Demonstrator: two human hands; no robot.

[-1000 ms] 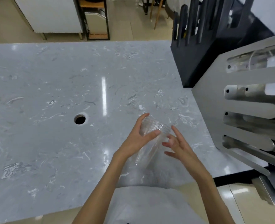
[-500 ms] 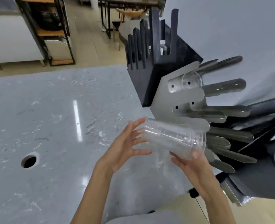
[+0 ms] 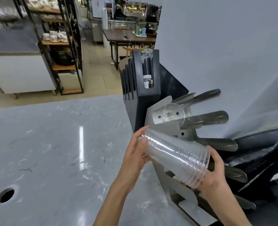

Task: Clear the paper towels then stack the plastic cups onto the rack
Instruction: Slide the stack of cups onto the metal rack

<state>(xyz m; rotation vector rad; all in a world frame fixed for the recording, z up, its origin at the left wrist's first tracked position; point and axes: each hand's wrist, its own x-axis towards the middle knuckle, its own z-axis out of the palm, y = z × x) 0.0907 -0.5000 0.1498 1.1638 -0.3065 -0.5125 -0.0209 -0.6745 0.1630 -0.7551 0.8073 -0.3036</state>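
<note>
A stack of clear plastic cups [image 3: 175,156] lies sideways in the air, held at both ends. My left hand [image 3: 135,154] grips the narrow bottom end, my right hand [image 3: 215,173] cups the wide rim end from below. The stack is right in front of the metal cup rack [image 3: 166,128], whose steel tubes slant away to the right. One clear cup [image 3: 173,114] sits in an upper tube of the rack. No paper towels are in view.
A grey marble counter [image 3: 53,152] with a round hole [image 3: 5,195] spreads to the left. A black slotted holder [image 3: 144,88] with a bottle in it stands behind the rack. Black shelving [image 3: 61,46] and a wooden table [image 3: 126,36] are across the floor.
The view swung right and up toward the rack. The cup stack turned from upright over the counter to sideways, rim end toward the rack, and moved closer to the tubes.
</note>
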